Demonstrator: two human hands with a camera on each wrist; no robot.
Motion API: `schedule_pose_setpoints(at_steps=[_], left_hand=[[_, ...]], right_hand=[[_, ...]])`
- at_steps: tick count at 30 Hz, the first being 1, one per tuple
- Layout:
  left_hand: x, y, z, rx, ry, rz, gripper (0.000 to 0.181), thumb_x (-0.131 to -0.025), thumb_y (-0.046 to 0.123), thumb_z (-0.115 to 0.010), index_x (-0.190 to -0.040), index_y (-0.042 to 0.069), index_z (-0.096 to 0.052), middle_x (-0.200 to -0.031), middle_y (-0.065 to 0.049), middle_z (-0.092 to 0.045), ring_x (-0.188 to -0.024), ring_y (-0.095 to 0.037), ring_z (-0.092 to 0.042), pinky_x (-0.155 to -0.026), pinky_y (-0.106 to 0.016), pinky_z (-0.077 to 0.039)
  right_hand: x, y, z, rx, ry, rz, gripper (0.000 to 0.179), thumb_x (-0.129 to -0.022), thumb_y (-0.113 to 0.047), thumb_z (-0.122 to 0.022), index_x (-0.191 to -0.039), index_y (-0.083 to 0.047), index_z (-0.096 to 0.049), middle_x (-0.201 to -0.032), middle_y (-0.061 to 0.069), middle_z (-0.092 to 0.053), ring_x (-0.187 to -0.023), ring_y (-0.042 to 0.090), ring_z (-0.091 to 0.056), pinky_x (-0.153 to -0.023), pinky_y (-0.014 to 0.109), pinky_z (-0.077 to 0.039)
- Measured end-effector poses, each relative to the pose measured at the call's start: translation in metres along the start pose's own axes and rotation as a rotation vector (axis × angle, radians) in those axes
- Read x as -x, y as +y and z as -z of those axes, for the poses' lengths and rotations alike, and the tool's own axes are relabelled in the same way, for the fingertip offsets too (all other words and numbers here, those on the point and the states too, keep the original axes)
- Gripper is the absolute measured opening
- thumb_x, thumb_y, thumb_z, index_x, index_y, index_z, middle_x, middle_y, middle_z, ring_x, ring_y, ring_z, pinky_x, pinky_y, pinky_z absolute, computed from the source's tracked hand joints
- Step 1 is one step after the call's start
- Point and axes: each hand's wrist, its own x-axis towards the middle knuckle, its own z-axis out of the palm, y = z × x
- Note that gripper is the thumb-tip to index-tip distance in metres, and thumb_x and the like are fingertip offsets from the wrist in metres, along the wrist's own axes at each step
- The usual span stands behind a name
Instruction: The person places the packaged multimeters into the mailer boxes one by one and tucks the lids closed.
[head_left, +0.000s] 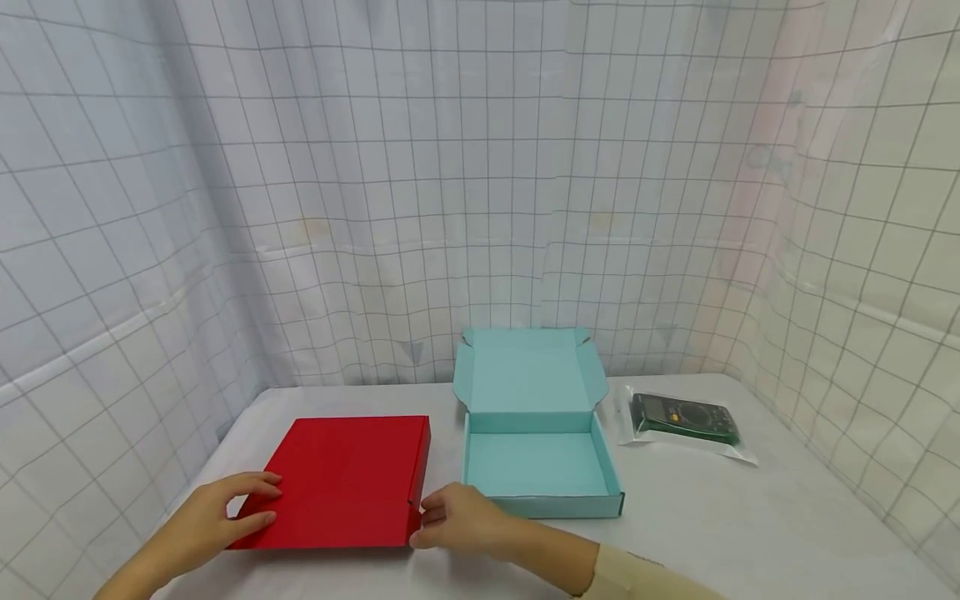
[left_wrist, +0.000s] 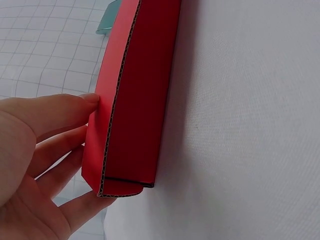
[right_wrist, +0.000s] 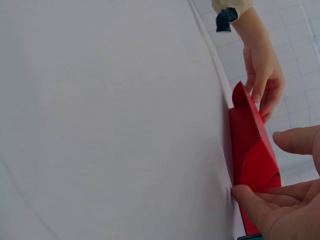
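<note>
A flat red cardboard box (head_left: 345, 479) lies on the left part of the table, its lid over it and a gap at the front edge. My left hand (head_left: 210, 512) is at its front left corner, with spread fingers touching the lid. At the front right corner, my right hand (head_left: 461, 521) has its fingertips against the box side. A small red flap (right_wrist: 260, 162) sticks out there between lid and box in the right wrist view. To the right stands a light teal box (head_left: 536, 462) with its lid raised; nothing shows inside.
A dark multimeter (head_left: 686, 417) in a clear plastic bag lies to the right of the teal box. The table has a white cloth (head_left: 697, 517). Grid-patterned white curtains (head_left: 517, 183) enclose the back and sides.
</note>
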Motion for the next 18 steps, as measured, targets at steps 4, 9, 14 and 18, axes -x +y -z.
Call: schedule_pose_setpoints(at_steps=[4,9,14,18], left_hand=[[-0.0002,0.0008,0.0005,-0.001,-0.012,0.010,0.029,-0.082,0.019,-0.089,-0.108,0.026,-0.076,-0.115,0.006,-0.071,-0.108,0.007,-0.055,-0.082,-0.025,-0.055],[-0.0024,0.0015,0.0008,-0.005,-0.011,0.002,0.027,-0.082,0.019,-0.089,-0.105,0.027,-0.077,-0.114,0.007,-0.070,-0.109,0.008,-0.054,-0.082,-0.027,-0.056],[-0.0025,0.0020,0.0012,-0.011,-0.010,0.008,0.027,-0.082,0.021,-0.089,-0.105,0.027,-0.077,-0.114,0.008,-0.070,-0.109,0.007,-0.055,-0.082,-0.025,-0.055],[-0.0016,0.0020,0.0012,-0.008,-0.001,0.007,0.028,-0.082,0.021,-0.089,-0.106,0.027,-0.077,-0.114,0.007,-0.070,-0.109,0.007,-0.055,-0.083,-0.022,-0.053]], right_hand=[[-0.0021,-0.0002,-0.0013,-0.030,0.003,-0.014,0.040,-0.089,-0.009,-0.081,-0.124,0.004,-0.068,-0.100,0.000,-0.073,-0.092,0.020,-0.069,-0.084,0.043,-0.061],[-0.0034,0.0012,-0.0048,-0.062,0.004,-0.031,0.045,-0.089,-0.011,-0.081,-0.129,0.001,-0.065,-0.099,0.000,-0.072,-0.084,0.020,-0.068,-0.077,0.040,-0.062],[-0.0040,0.0012,-0.0080,-0.095,0.009,-0.044,0.057,-0.089,-0.012,-0.081,-0.140,0.000,-0.058,-0.098,0.000,-0.072,-0.080,0.021,-0.068,-0.077,0.040,-0.061],[-0.0043,-0.0035,-0.0096,-0.049,0.026,-0.048,0.059,-0.088,-0.013,-0.082,-0.140,0.000,-0.058,-0.096,0.000,-0.072,-0.077,0.020,-0.068,-0.075,0.040,-0.062]])
